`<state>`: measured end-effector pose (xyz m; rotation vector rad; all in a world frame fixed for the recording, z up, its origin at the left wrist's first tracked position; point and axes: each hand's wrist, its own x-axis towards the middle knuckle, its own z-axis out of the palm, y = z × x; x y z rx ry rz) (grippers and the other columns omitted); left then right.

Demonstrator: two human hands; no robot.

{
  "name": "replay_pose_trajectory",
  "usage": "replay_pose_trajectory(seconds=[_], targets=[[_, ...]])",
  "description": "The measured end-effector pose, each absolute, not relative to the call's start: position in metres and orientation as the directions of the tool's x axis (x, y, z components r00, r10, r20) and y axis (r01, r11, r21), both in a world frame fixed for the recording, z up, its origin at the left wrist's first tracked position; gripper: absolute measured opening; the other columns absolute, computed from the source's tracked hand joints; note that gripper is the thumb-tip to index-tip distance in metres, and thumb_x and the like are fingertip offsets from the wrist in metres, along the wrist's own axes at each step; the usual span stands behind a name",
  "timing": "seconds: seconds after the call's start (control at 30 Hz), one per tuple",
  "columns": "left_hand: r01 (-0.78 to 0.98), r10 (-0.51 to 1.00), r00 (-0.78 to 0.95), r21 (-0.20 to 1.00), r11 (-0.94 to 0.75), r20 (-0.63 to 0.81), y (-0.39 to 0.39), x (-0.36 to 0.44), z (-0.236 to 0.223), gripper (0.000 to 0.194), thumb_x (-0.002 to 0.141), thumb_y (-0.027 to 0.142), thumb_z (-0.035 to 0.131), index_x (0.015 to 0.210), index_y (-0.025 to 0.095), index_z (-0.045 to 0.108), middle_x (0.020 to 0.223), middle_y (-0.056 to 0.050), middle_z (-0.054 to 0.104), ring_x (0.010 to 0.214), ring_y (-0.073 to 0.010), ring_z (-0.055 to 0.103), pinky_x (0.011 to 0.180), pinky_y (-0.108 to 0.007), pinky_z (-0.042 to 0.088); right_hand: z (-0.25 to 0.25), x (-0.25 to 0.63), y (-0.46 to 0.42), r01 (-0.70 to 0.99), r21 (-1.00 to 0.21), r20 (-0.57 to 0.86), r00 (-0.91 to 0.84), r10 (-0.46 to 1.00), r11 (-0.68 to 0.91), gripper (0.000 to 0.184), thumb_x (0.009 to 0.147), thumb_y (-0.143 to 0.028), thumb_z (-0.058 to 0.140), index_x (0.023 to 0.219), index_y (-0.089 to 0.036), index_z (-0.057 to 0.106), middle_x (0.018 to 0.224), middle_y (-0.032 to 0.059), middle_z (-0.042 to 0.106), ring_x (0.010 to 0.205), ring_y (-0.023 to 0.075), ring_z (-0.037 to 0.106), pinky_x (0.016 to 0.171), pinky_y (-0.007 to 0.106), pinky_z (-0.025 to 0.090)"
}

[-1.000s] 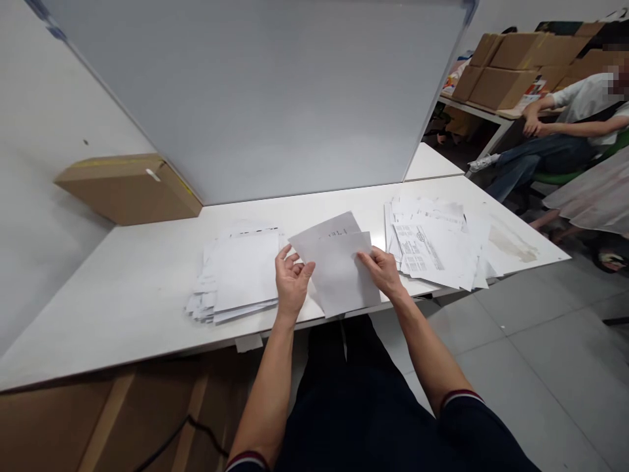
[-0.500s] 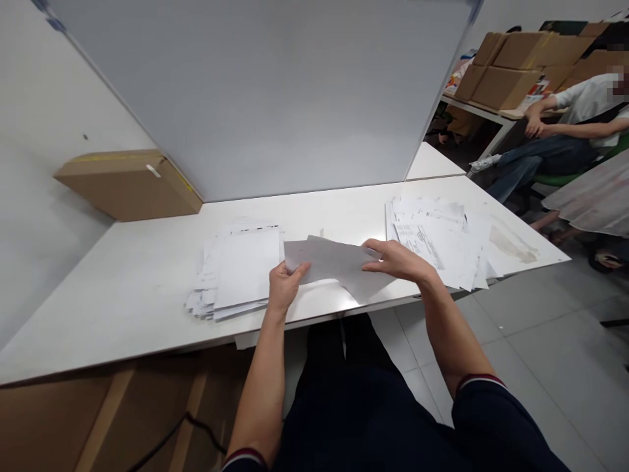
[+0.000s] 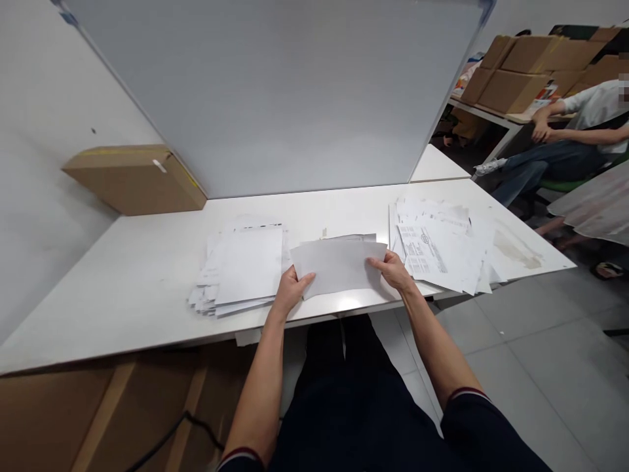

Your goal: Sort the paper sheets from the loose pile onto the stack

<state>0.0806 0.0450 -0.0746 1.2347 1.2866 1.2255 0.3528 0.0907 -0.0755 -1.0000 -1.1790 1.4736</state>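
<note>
Several sheets of paper, the front one blank, are held up just above the table's front edge. My left hand pinches their left side, thumb on the front face. On the right side, my right hand grips them the same way. A second sheet's edge shows behind the top of the front one. Left of my hands lies a pile of paper with a blank sheet on top. To the right is a looser, fanned pile of printed sheets.
The white table runs across in front of me, with a whiteboard standing along its back. A cardboard box leans at the back left. Off to the right, a seated person is near stacked boxes on another table.
My right hand has closed on the right side of the sheets, which were folded and crooked there. The paper is now held flatter and more level between both hands.
</note>
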Motion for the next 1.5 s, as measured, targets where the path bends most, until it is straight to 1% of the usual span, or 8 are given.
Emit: replay_pose_trajectory(seconds=[0.27, 0.37, 0.53, 0.7, 0.93, 1.17, 1.33, 1.5], targets=[[0.168, 0.999, 0.017, 0.985, 0.034, -0.038, 0.046, 0.085, -0.071, 0.043, 0.067, 0.045, 0.066, 0.092, 0.011, 0.064, 0.095, -0.011, 0.069, 0.088, -0.0245, 0.063, 0.076, -0.035, 0.051, -0.051, 0.344, 0.093, -0.142, -0.989, 0.071, -0.196, 0.978, 0.043, 0.022, 0.062, -0.031, 0.073, 0.070, -0.019, 0.056, 0.066, -0.0043, 0.057, 0.062, 0.0103, 0.053, 0.059, 0.023, 0.042], [0.180, 0.999, -0.030, 0.984, -0.008, 0.013, 0.048, 0.085, -0.068, 0.036, 0.069, 0.043, 0.064, 0.088, 0.013, 0.066, 0.091, -0.009, 0.070, 0.087, -0.0229, 0.063, 0.077, -0.034, 0.049, -0.046, 0.344, 0.093, -0.120, -0.988, 0.117, -0.169, 0.979, 0.097, 0.022, 0.064, -0.031, 0.071, 0.068, -0.019, 0.053, 0.062, -0.0061, 0.053, 0.059, 0.0087, 0.050, 0.057, 0.022, 0.040], [0.131, 0.998, 0.001, 0.990, -0.060, 0.060, 0.053, 0.084, -0.073, 0.033, 0.067, 0.040, 0.066, 0.088, 0.015, 0.065, 0.083, -0.006, 0.069, 0.080, -0.0202, 0.063, 0.077, -0.033, 0.049, -0.046, 0.348, 0.092, -0.012, -0.999, 0.048, -0.273, 0.961, 0.046, 0.027, 0.063, -0.032, 0.072, 0.084, -0.018, 0.062, 0.080, 0.0004, 0.063, 0.075, 0.0149, 0.057, 0.069, 0.029, 0.045], [0.028, 0.997, -0.034, 0.998, -0.062, 0.063, 0.054, 0.083, -0.080, 0.046, 0.063, 0.041, 0.069, 0.099, 0.013, 0.061, 0.089, -0.008, 0.068, 0.082, -0.0204, 0.063, 0.076, -0.035, 0.049, -0.054, 0.349, 0.090, 0.050, -0.999, -0.029, -0.257, 0.966, -0.017, 0.028, 0.063, -0.036, 0.070, 0.082, -0.016, 0.067, 0.082, 0.0041, 0.066, 0.079, 0.0176, 0.059, 0.071, 0.031, 0.046], [0.064, 0.991, -0.107, 0.995, -0.079, 0.085, 0.057, 0.081, -0.087, 0.037, 0.069, 0.044, 0.064, 0.090, 0.013, 0.066, 0.091, -0.008, 0.069, 0.086, -0.0199, 0.062, 0.082, -0.034, 0.046, -0.053, 0.345, 0.089, 0.165, -0.986, -0.020, -0.219, 0.975, 0.017, 0.028, 0.065, -0.040, 0.068, 0.076, -0.015, 0.069, 0.085, 0.0073, 0.068, 0.082, 0.0215, 0.061, 0.072, 0.035, 0.047], [0.127, 0.992, -0.075, 0.988, -0.090, 0.100, 0.055, 0.086, -0.080, 0.033, 0.070, 0.043, 0.062, 0.086, 0.015, 0.067, 0.086, -0.005, 0.069, 0.081, -0.0188, 0.061, 0.076, -0.030, 0.047, -0.056, 0.349, 0.083, 0.198, -0.980, -0.041, -0.191, 0.981, -0.002, 0.035, 0.065, -0.041, 0.068, 0.090, -0.015, 0.067, 0.094, 0.0089, 0.067, 0.087, 0.0231, 0.061, 0.074, 0.036, 0.048], [0.131, 0.991, -0.091, 0.988, -0.082, 0.094, 0.051, 0.087, -0.065, 0.032, 0.071, 0.042, 0.060, 0.086, 0.015, 0.067, 0.076, -0.002, 0.067, 0.071, -0.0158, 0.058, 0.067, -0.026, 0.047, -0.042, 0.366, 0.073, 0.225, -0.974, -0.038, -0.221, 0.975, 0.013, 0.033, 0.068, -0.043, 0.065, 0.086, -0.015, 0.066, 0.086, 0.0077, 0.068, 0.082, 0.0232, 0.061, 0.072, 0.036, 0.049], [0.203, 0.998, 0.010, 0.977, -0.069, 0.068, 0.043, 0.083, -0.047, 0.030, 0.070, 0.043, 0.060, 0.083, 0.018, 0.069, 0.074, -0.001, 0.066, 0.070, -0.0164, 0.057, 0.063, -0.025, 0.046, -0.001, 0.377, 0.050, 0.434, -0.874, 0.139, -0.203, 0.969, 0.216, 0.047, 0.072, -0.044, 0.063, 0.114, -0.023, 0.055, 0.108, 0.0078, 0.062, 0.094, 0.0227, 0.058, 0.080, 0.038, 0.046]])
